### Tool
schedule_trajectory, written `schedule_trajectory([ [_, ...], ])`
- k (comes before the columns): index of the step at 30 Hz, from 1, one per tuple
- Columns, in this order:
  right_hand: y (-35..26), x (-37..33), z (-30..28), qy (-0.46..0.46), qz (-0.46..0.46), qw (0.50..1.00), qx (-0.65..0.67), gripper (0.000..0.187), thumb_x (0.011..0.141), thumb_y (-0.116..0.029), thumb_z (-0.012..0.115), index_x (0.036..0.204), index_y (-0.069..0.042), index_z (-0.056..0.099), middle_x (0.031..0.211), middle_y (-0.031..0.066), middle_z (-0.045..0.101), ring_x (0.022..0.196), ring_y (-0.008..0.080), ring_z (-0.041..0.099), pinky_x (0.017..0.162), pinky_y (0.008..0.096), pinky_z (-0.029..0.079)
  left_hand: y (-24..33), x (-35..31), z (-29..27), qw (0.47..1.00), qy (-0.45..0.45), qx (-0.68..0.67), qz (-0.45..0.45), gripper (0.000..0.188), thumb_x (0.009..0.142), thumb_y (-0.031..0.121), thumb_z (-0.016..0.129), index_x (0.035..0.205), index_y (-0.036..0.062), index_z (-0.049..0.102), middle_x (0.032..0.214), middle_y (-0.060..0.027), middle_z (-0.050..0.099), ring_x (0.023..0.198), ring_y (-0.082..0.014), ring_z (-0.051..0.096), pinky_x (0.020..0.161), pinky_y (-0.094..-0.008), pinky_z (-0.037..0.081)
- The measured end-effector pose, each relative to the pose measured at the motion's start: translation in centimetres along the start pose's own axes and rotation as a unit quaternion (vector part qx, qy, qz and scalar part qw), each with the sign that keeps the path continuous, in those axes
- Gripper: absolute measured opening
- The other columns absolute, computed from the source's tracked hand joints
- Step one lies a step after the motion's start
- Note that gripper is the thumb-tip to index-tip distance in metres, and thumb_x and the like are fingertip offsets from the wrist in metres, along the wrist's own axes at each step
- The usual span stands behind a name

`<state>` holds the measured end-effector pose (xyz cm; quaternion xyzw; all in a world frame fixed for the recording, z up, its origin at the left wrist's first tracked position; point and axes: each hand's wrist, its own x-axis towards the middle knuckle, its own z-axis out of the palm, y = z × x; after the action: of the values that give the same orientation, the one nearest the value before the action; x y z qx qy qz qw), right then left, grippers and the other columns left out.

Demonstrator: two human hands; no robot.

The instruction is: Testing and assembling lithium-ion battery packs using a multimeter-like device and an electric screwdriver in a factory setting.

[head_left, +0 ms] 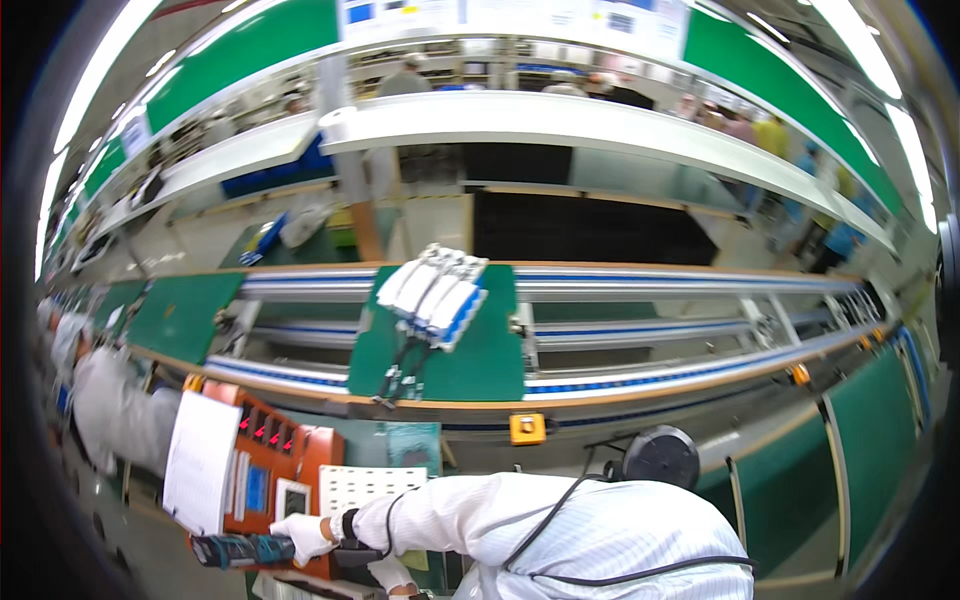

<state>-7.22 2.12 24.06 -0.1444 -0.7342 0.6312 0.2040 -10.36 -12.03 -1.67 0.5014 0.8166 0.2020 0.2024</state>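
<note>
My right hand, in a white glove, reaches across to the lower left. Its fingers are closed around a teal and black cordless power tool, which lies roughly level and points left. My left hand, also gloved, shows only in part below the right forearm, with its fingers hidden. Just beyond the right hand stands an orange rack with several red-lit displays. A white sheet leans on its left side. A small white framed piece sits in the rack. Beside it is a white perforated tray.
Several white-and-blue packs with black cables lie on a green board over the conveyor rails. A yellow button box is on the near rail. A round black stool stands right. Someone in white is at far left.
</note>
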Motion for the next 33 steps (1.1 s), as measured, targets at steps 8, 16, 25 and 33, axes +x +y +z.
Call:
schedule_trajectory([
  [8, -21.7, -4.8, -15.4, 0.065, -0.148, 0.985, -0.058, 0.051, 0.064, -0.026, 0.079, 0.105, 0.001, 0.065, 0.081, 0.0180, 0.068, 0.074, 0.0284, 0.068, 0.070, 0.0366, 0.055, 13.1, -5.5, -9.9, 0.917, 0.089, -0.378, -0.095, 0.062, 0.092, 0.015, 0.056, 0.143, -0.0110, 0.033, 0.140, -0.0252, 0.046, 0.126, -0.0298, 0.047, 0.108, -0.0357, 0.034],
  [16, -30.7, -22.3, -45.7, 0.502, -0.211, 0.719, -0.431, 0.046, 0.064, -0.023, 0.080, 0.100, -0.003, 0.060, 0.088, 0.0119, 0.058, 0.079, 0.0250, 0.060, 0.072, 0.0368, 0.050, 15.8, -4.3, -15.0, 0.851, 0.282, -0.424, -0.130, 0.046, 0.090, 0.010, 0.054, 0.133, -0.0049, 0.047, 0.125, -0.0146, 0.060, 0.110, -0.0240, 0.058, 0.097, -0.0336, 0.045],
  [25, -29.3, -33.5, -74.0, 0.492, 0.094, 0.562, -0.658, 0.054, 0.082, -0.015, 0.065, 0.134, -0.009, 0.050, 0.103, 0.0258, 0.066, 0.096, 0.0409, 0.066, 0.081, 0.0409, 0.052, 18.7, 0.1, -18.3, 0.852, 0.367, -0.344, -0.147, 0.050, 0.089, 0.008, 0.064, 0.135, -0.0026, 0.048, 0.116, -0.0100, 0.063, 0.107, -0.0179, 0.059, 0.094, -0.0294, 0.045],
  [33, -23.7, -34.9, -87.8, 0.281, 0.127, 0.652, -0.692, 0.058, 0.088, -0.022, 0.069, 0.135, 0.006, 0.049, 0.120, 0.0229, 0.063, 0.112, 0.0284, 0.061, 0.096, 0.0339, 0.045, 4.6, -1.4, -25.7, 0.817, 0.501, -0.152, -0.240, 0.042, 0.083, 0.016, 0.067, 0.121, -0.0006, 0.061, 0.108, -0.0183, 0.067, 0.102, -0.0275, 0.064, 0.086, -0.0326, 0.049],
])
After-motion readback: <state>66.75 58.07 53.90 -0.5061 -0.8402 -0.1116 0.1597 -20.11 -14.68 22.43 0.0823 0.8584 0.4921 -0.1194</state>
